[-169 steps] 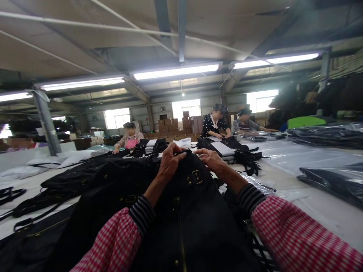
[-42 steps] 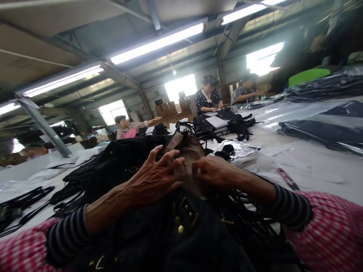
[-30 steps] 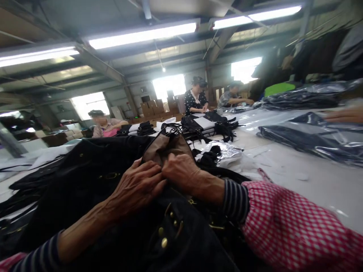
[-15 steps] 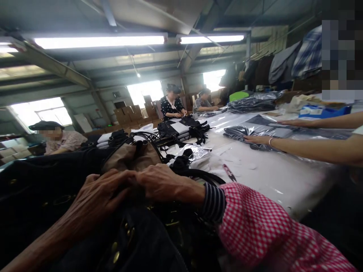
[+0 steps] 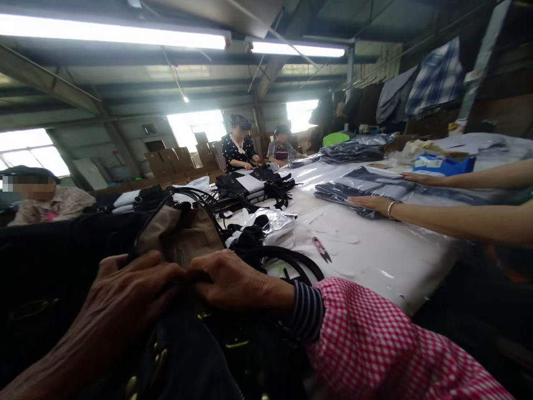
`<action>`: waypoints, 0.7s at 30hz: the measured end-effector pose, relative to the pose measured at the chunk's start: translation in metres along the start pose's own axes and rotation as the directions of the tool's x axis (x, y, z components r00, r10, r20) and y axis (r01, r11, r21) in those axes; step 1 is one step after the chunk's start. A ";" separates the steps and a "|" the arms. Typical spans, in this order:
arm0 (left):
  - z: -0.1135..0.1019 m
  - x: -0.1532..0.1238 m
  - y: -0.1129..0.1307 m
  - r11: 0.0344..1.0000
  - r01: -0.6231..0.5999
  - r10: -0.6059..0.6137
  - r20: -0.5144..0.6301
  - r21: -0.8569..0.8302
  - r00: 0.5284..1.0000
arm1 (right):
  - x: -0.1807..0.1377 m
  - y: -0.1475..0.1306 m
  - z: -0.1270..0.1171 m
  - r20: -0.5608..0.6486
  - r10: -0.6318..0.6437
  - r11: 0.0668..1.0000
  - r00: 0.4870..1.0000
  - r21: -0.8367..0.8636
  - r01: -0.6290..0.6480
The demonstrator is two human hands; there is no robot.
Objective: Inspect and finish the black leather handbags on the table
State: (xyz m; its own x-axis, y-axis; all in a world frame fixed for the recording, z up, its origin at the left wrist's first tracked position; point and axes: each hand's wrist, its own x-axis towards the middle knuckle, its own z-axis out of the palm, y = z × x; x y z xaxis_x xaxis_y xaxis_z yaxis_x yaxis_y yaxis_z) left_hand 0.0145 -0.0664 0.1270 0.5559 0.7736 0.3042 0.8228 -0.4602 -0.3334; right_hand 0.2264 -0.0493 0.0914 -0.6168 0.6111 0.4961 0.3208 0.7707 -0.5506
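At the near left of the table (image 5: 375, 261), the left grip (image 5: 120, 294) lies closed on the black bag (image 5: 200, 355) heaped before the person, its tan lining (image 5: 179, 236) rising just behind. Fingertips touching it, the right grip (image 5: 231, 280) pinches the bag too. Black straps (image 5: 287, 258) loop beside. Snips (image 5: 320, 249) lie farther right, near a co-worker's hand (image 5: 372, 204) on plastic-wrapped bags (image 5: 345, 191).
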 end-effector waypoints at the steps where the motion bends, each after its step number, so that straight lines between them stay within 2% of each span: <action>1: 0.003 -0.001 -0.001 1.000 -0.013 0.013 -0.022 0.009 1.000 | -0.005 0.001 -0.004 -0.014 -0.023 0.997 1.000 0.076 0.024; 2: 0.006 -0.001 -0.003 1.000 -0.023 0.023 -0.041 0.013 0.999 | -0.010 0.004 -0.011 -0.048 -0.043 0.991 0.998 0.122 0.049; 4: 0.012 -0.004 -0.007 1.000 -0.026 0.027 -0.084 0.017 0.996 | -0.025 0.017 -0.032 -0.179 -0.029 0.995 0.983 0.087 0.046; 5: 0.016 -0.005 -0.008 1.000 -0.025 0.027 -0.109 0.016 0.994 | -0.034 0.027 -0.046 -0.255 0.007 1.000 0.967 0.012 -0.005; 7: 0.021 -0.007 -0.010 0.999 -0.032 0.033 -0.145 0.009 0.989 | -0.053 0.057 -0.074 -0.389 0.176 0.957 0.904 -0.147 -0.249; 8: 0.023 -0.008 -0.010 0.999 -0.040 0.040 -0.155 0.008 0.987 | -0.063 0.074 -0.088 -0.393 0.283 0.892 0.875 -0.228 -0.391; 9: 0.025 -0.008 -0.011 0.999 -0.043 0.044 -0.165 0.010 0.985 | -0.072 0.092 -0.100 -0.381 0.386 0.784 0.840 -0.345 -0.516; 10: 0.027 -0.008 -0.011 0.999 -0.043 0.045 -0.167 0.017 0.985 | -0.080 0.108 -0.109 -0.347 0.458 0.676 0.819 -0.462 -0.574; 12: 0.029 -0.008 -0.012 0.998 -0.036 0.042 -0.172 0.042 0.984 | -0.090 0.135 -0.120 -0.295 0.524 0.583 0.799 -0.560 -0.589; 14: 0.031 -0.008 -0.013 0.997 -0.037 0.049 -0.183 0.070 0.982 | -0.091 0.151 -0.123 -0.234 0.549 0.559 0.802 -0.610 -0.561; 18: 0.031 -0.009 -0.014 0.995 -0.034 0.051 -0.179 0.099 0.983 | -0.079 0.160 -0.121 -0.099 0.596 0.524 0.797 -0.703 -0.480; 21: 0.030 -0.009 -0.013 0.995 -0.049 0.063 -0.165 0.086 0.984 | -0.071 0.160 -0.124 -0.040 0.612 0.505 0.790 -0.749 -0.429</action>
State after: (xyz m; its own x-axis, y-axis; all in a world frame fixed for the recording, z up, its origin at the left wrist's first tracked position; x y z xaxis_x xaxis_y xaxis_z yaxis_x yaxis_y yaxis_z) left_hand -0.0046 -0.0542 0.1023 0.6182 0.6605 0.4261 0.7814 -0.4583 -0.4234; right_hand 0.4106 0.0525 0.0510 -0.2621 0.9615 0.0824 0.9650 0.2620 0.0119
